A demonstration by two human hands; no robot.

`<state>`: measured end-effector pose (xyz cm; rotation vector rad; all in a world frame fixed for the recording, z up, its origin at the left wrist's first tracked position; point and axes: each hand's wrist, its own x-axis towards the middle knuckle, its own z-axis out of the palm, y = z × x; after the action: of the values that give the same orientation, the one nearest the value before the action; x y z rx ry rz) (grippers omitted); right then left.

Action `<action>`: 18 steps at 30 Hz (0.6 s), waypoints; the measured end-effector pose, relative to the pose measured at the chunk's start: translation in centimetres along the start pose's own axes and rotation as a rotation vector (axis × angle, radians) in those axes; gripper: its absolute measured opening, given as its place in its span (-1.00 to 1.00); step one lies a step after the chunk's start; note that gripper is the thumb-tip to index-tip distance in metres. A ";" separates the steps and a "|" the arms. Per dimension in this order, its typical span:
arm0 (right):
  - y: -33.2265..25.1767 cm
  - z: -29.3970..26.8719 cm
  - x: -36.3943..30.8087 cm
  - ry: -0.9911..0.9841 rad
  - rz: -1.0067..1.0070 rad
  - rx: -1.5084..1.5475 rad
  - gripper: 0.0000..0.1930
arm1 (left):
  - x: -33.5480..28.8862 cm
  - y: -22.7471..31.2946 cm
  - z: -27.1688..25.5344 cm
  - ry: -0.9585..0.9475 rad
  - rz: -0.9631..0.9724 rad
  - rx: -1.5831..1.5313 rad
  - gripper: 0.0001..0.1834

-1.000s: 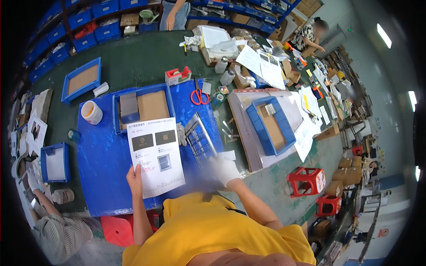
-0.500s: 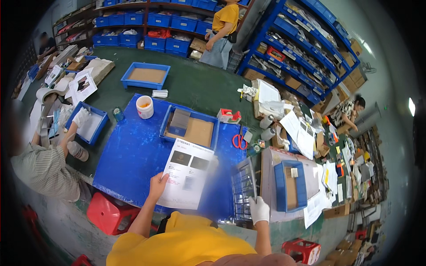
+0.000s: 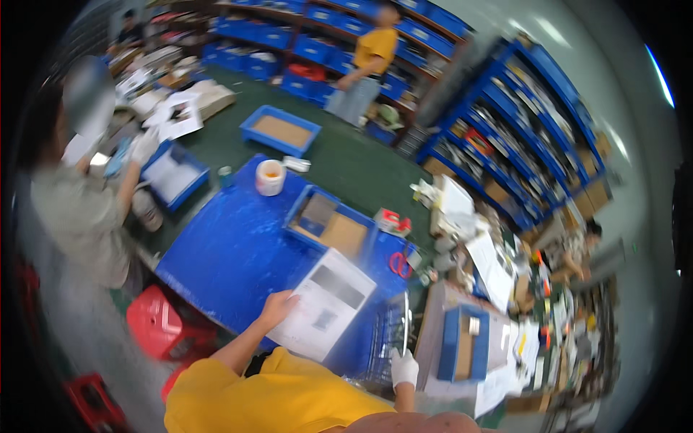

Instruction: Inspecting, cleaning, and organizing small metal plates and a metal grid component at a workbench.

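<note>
My bare left hand (image 3: 279, 309) is closed on the lower left edge of a white printed sheet (image 3: 307, 328), which is tilted over the blue-topped table. On my right hand (image 3: 405, 369) is a white glove; its fingers are wrapped round the rim of a metal wire basket (image 3: 388, 335), which stands on edge at the table's right side. Just beyond the sheet is a blue tray (image 3: 298, 232) with a cardboard bottom. A grey block-like stack (image 3: 317, 213) lies in its left half. Motion blurs the picture.
A white tub (image 3: 270, 182), red scissors (image 3: 398, 265) and a red tape dispenser (image 3: 392, 222) stand around the tray. Another blue tray (image 3: 449, 346) is at right. Red stools (image 3: 153, 322) are at lower left. A co-worker in grey (image 3: 79, 216) works at left.
The whole view has turned, so the scene sits tilted. The sheet leans further to the right in my left hand. My right hand still grips the basket, now seen more edge-on.
</note>
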<state>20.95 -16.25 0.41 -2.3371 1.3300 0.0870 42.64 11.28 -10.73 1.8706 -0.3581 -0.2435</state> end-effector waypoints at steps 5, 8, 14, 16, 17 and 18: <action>1.4 0.7 -0.6 0.145 -0.017 -0.019 -0.60 | 1.1 -1.4 0.8 -0.031 0.059 0.045 -0.69; 2.8 1.2 1.0 0.136 -0.104 -0.059 -0.62 | 0.3 -0.3 0.1 -0.012 0.047 0.015 -0.70; 2.7 1.0 1.9 0.125 -0.101 -0.037 -0.64 | -0.6 -0.9 -0.8 0.021 0.009 0.044 -0.70; 3.3 1.4 2.1 0.139 -0.121 -0.009 -0.65 | -0.5 -1.2 -0.7 0.024 0.055 0.073 -0.69; 3.7 1.5 2.1 0.127 -0.122 -0.014 -0.65 | -0.3 -2.1 -0.2 0.058 0.080 0.048 -0.69; 3.2 1.2 1.6 0.136 -0.116 0.001 -0.65 | 0.0 -2.2 0.0 0.086 0.111 0.023 -0.69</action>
<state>19.32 -18.46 -2.20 -2.4513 1.2521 -0.1109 42.92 11.94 -12.80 1.8710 -0.4057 -0.0834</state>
